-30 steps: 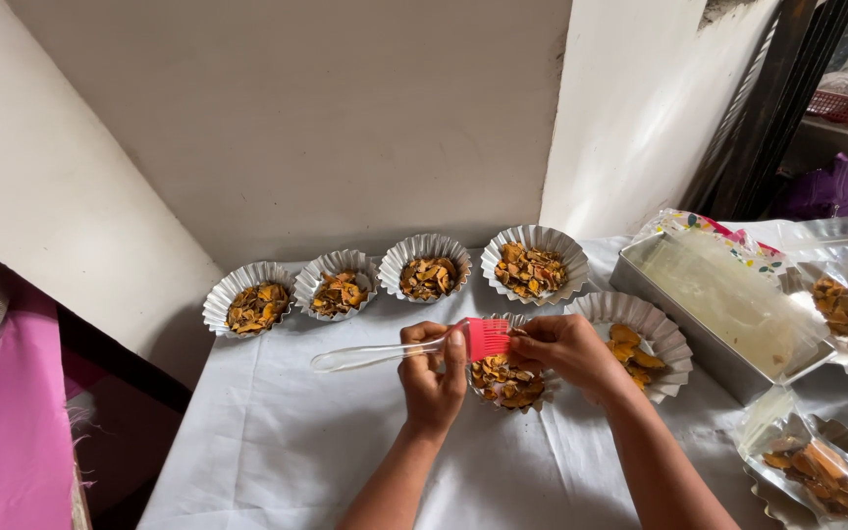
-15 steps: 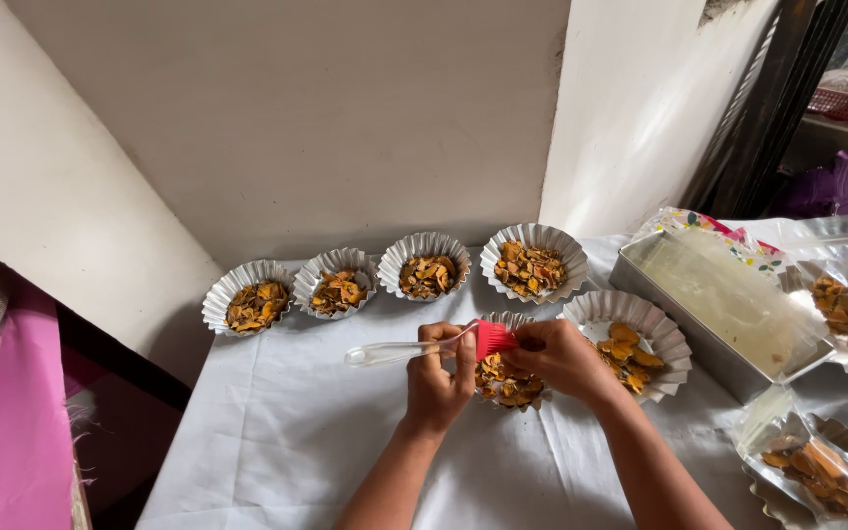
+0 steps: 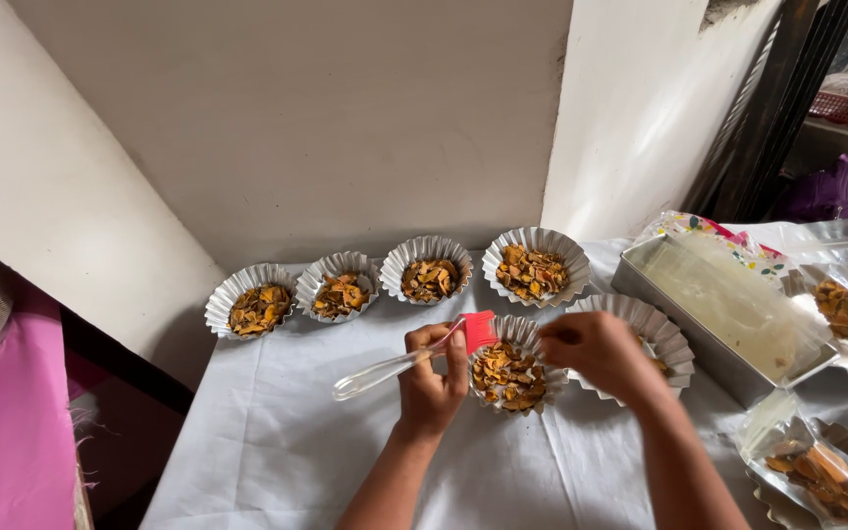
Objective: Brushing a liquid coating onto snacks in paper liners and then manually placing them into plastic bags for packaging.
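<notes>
My left hand (image 3: pixel 431 381) grips a spatula (image 3: pixel 414 357) with a clear handle and a red head; the head rests at the rim of a fluted foil cup (image 3: pixel 508 373) filled with orange-brown flakes. My right hand (image 3: pixel 594 349) hovers just right of that cup, fingers curled, above a second fluted cup (image 3: pixel 662 330). Whether it holds anything I cannot tell. Behind them a row of several filled foil cups (image 3: pixel 426 269) stands along the wall.
A metal rectangular tray (image 3: pixel 691 339) lined with clear plastic lies at the right. Plastic bags of the same flakes (image 3: pixel 844 312) lie beyond it and at the lower right (image 3: pixel 817 473). A white cloth (image 3: pixel 277 442) covers the table; a pink cloth (image 3: pixel 7 422) lies left.
The spatula's handle has swung down to the left, its red head now at the cup's rim. My right hand has moved right, off the cup.
</notes>
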